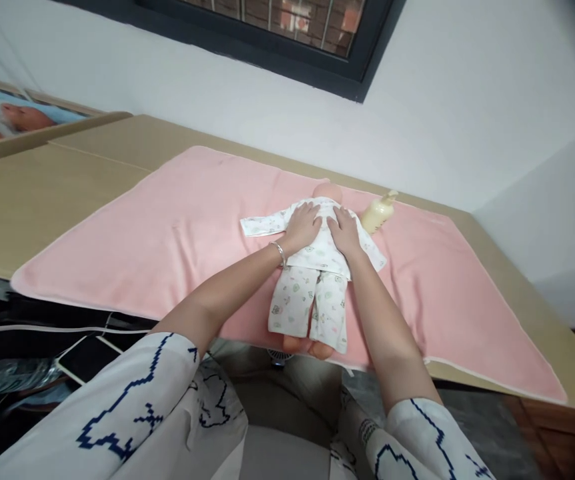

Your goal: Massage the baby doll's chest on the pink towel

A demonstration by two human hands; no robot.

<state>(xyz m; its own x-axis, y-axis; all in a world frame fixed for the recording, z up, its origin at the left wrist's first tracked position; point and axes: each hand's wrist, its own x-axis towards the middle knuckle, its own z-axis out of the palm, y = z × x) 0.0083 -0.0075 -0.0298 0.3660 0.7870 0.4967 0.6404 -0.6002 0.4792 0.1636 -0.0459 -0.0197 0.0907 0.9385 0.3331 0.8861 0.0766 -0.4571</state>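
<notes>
A baby doll lies on a pink blanket, its head toward the wall and its feet toward me. It wears a white patterned top and matching trousers. My left hand, with a silver bracelet at the wrist, lies flat on the left side of the doll's upper body. On the right side rests my right hand, palm down with the fingers stretched out. Close to the doll's right side lies a cream-coloured baby bottle, touched by neither hand.
The blanket covers much of a wooden table set against a white wall below a dark window frame. Another doll lies in a tray at far left. Below the table's left edge are a phone and a clear plastic bottle.
</notes>
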